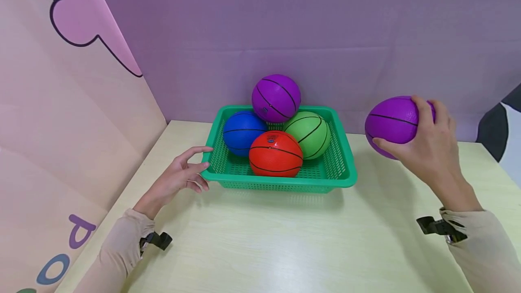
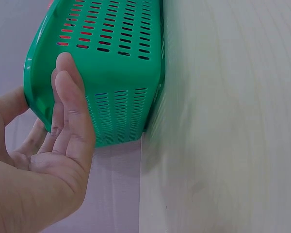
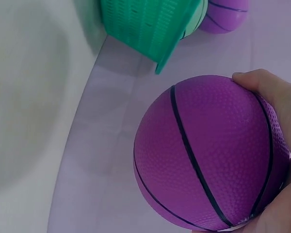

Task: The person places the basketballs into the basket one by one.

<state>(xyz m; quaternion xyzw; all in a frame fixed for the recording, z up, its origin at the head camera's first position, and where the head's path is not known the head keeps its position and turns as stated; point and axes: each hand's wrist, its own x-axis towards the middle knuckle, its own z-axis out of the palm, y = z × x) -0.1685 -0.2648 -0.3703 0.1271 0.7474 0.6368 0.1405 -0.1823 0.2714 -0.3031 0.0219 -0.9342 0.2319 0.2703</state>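
Observation:
My right hand (image 1: 435, 148) grips a purple ball (image 1: 390, 123) with black lines, holding it above the table to the right of a green plastic basket (image 1: 281, 184). In the right wrist view that purple ball (image 3: 208, 150) fills the middle, with the thumb and fingers around its right side. My left hand (image 1: 179, 175) is at the basket's left front corner, thumb and index fingertips at the rim. The left wrist view shows its other fingers loosely extended beside the perforated wall (image 2: 121, 73). Inside the basket are a blue ball (image 1: 242, 132), a red ball (image 1: 276, 155) and a green ball (image 1: 311, 134).
Another purple ball (image 1: 277, 98) sits at the basket's back, leaning over the rear rim. The pale wooden table (image 1: 264, 238) meets a purple backdrop (image 1: 285, 21) behind and a pink printed panel (image 1: 61, 116) on the left. A black and white shape (image 1: 498, 125) shows at the right.

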